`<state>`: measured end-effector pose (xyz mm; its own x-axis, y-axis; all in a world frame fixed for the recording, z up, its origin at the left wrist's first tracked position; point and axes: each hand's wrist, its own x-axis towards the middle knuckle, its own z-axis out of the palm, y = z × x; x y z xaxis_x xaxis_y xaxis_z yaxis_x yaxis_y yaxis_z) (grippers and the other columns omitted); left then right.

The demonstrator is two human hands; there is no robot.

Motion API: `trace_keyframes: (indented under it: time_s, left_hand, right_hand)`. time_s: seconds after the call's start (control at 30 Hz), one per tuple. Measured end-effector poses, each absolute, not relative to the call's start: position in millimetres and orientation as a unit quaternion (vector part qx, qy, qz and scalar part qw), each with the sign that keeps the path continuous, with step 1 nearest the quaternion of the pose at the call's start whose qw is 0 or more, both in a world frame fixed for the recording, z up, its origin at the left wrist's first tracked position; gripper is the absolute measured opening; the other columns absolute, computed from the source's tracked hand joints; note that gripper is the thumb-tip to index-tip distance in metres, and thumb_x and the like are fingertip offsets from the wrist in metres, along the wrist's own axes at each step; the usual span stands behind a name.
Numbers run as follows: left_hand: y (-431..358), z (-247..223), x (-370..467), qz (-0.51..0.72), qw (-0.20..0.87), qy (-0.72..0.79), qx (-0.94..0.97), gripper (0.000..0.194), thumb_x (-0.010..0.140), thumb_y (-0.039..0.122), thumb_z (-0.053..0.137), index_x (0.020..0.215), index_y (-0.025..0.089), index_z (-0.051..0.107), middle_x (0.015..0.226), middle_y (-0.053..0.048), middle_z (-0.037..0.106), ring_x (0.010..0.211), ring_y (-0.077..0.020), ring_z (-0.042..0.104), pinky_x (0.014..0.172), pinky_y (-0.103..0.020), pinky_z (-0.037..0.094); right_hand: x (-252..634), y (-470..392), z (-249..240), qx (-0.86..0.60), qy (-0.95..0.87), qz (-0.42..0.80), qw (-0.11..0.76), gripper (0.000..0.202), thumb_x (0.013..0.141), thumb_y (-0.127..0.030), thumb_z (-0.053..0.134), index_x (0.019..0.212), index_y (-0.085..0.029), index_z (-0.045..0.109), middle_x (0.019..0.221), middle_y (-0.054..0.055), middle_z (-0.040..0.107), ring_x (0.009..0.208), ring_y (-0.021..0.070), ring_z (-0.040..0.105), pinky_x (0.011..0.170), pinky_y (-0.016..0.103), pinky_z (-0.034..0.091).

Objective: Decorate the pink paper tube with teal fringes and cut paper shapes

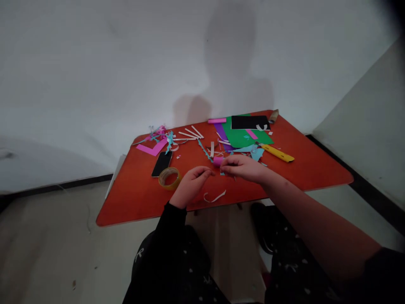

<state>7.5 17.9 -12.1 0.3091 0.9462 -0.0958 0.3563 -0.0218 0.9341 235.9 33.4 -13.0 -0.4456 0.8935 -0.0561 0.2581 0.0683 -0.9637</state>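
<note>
Both of my hands are over the front middle of the orange table (133, 198), fingertips pointing toward each other with a small gap. My left hand (193, 182) is closed in a pinch; anything between its fingertips is too small to see. My right hand (243, 167) is also pinched, and what it holds, if anything, cannot be made out. A small pink paper roll (217, 161) is just beyond the right fingertips; whether they touch it is unclear. Below them a bit of blue paper (222, 173) shows. A curled white paper strip (215, 197) lies near the front edge.
A tape roll (170, 178) and a phone (162, 164) lie on the left, near pink paper (153, 148) and shredded scraps. White strips (190, 134) lie at the back. Rightward are green paper (240, 137), a black sheet (249, 122) and a yellow utility knife (278, 153).
</note>
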Motion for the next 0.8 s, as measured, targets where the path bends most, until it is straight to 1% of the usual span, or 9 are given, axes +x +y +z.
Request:
trace_keyframes:
  time_s: [0.1,0.17,0.27,0.37,0.47,0.53,0.6,0.7,0.8]
  left_hand:
    - [18,-12,6,0.304,0.492,0.497,0.647,0.03,0.086,0.046,0.066,0.097,0.02,0.075,0.079,-0.003,0.07,0.072,-0.0159,0.06,0.066,-0.026,0.048]
    - [18,-12,6,0.316,0.491,0.496,0.643,0.029,0.083,0.044,0.07,0.097,0.019,0.075,0.088,-0.004,0.073,0.074,-0.0148,0.06,0.067,-0.026,0.048]
    - [20,-13,2,0.34,0.472,0.514,0.631,0.028,0.083,0.044,0.07,0.093,0.018,0.074,0.087,-0.004,0.073,0.073,-0.0146,0.06,0.067,-0.026,0.048]
    - [23,-12,-9,0.35,0.445,0.531,0.63,0.032,0.086,0.048,0.067,0.094,0.018,0.074,0.085,-0.004,0.072,0.074,-0.0159,0.061,0.068,-0.027,0.049]
    - [26,-4,-30,0.337,0.38,0.538,0.673,0.029,0.087,0.046,0.066,0.093,0.018,0.073,0.088,-0.004,0.073,0.079,-0.0173,0.063,0.073,-0.029,0.049]
    - [28,8,-47,0.279,0.323,0.527,0.735,0.024,0.088,0.042,0.066,0.093,0.02,0.074,0.09,-0.004,0.073,0.083,-0.018,0.063,0.076,-0.03,0.049]
    - [34,23,-61,0.24,0.292,0.525,0.763,0.023,0.09,0.042,0.064,0.089,0.021,0.073,0.089,-0.003,0.072,0.081,-0.0178,0.063,0.074,-0.03,0.049]
    - [52,41,-70,0.227,0.242,0.545,0.77,0.023,0.091,0.041,0.061,0.093,0.021,0.073,0.09,-0.003,0.072,0.079,-0.018,0.063,0.072,-0.031,0.049]
    - [80,41,-63,0.253,0.161,0.531,0.793,0.019,0.093,0.034,0.058,0.094,0.02,0.071,0.095,-0.005,0.072,0.087,-0.019,0.064,0.081,-0.032,0.05]
  right_hand:
    - [233,35,-17,-0.445,-0.651,0.532,0.307,0.025,0.083,-0.042,0.067,0.085,-0.018,0.067,0.072,-0.002,0.06,0.061,0.0117,0.052,0.057,0.024,0.041]
    - [230,36,-19,-0.45,-0.651,0.527,0.31,0.024,0.083,-0.042,0.066,0.085,-0.018,0.066,0.072,-0.002,0.06,0.059,0.0112,0.05,0.054,0.024,0.039]
    - [225,37,-22,-0.461,-0.648,0.515,0.319,0.023,0.082,-0.042,0.066,0.084,-0.019,0.065,0.072,-0.002,0.059,0.058,0.011,0.047,0.053,0.024,0.036]
    - [219,39,-22,-0.461,-0.642,0.521,0.322,0.022,0.081,-0.041,0.064,0.081,-0.02,0.062,0.07,-0.003,0.057,0.058,0.0115,0.045,0.053,0.024,0.035]
    - [215,42,-22,-0.457,-0.646,0.512,0.334,0.018,0.079,-0.037,0.063,0.074,-0.021,0.056,0.067,-0.004,0.051,0.059,0.0117,0.042,0.055,0.025,0.034]
    - [214,46,-22,-0.457,-0.652,0.493,0.352,0.018,0.078,-0.034,0.061,0.07,-0.021,0.052,0.066,-0.004,0.046,0.06,0.0115,0.04,0.056,0.025,0.033]
    - [211,49,-23,-0.455,-0.659,0.479,0.36,0.018,0.077,-0.033,0.061,0.069,-0.021,0.05,0.067,-0.004,0.046,0.062,0.0116,0.041,0.058,0.025,0.033]
    - [205,52,-28,-0.468,-0.662,0.469,0.349,0.019,0.078,-0.036,0.062,0.07,-0.02,0.054,0.068,-0.004,0.05,0.063,0.0122,0.043,0.06,0.025,0.035]
    - [194,54,-36,-0.486,-0.657,0.474,0.329,0.021,0.081,-0.039,0.062,0.075,-0.02,0.062,0.067,-0.003,0.056,0.061,0.0127,0.048,0.059,0.025,0.036]
